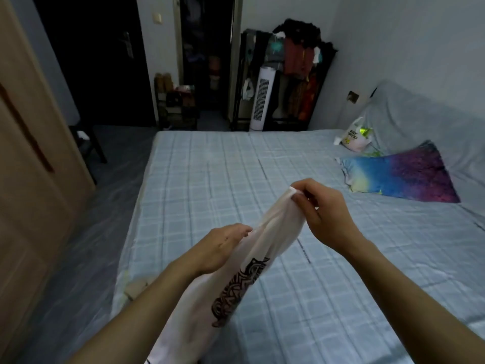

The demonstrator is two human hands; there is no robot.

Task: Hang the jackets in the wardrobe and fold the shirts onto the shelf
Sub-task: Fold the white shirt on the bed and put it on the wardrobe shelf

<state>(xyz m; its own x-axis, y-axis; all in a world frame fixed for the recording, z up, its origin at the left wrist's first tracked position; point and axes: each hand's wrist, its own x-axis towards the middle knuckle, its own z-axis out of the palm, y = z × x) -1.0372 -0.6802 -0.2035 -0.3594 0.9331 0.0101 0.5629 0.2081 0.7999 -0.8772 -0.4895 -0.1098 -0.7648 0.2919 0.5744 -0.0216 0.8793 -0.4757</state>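
Just one view here, a wide-angle cam on the person's head, looking forward and down across the bed [262,164]. Both hands sit close in the lower middle, the far wall and clothes rack [296,74] are way back, and edges bend a bit.

A shirt [265,248] hangs over the bed [210,179], a pillow [401,177] lying to its right.

A bed [210,185] with a pale blue checked sheet fills the middle. On its right side lies a blue and purple pillow [401,174], and beyond that a white plastic bag [353,139]. Past the bed's far edge stands a white tower fan [261,99], beside a dark rack [299,72] crowded with clothes. A wooden door [29,143] is at the left.
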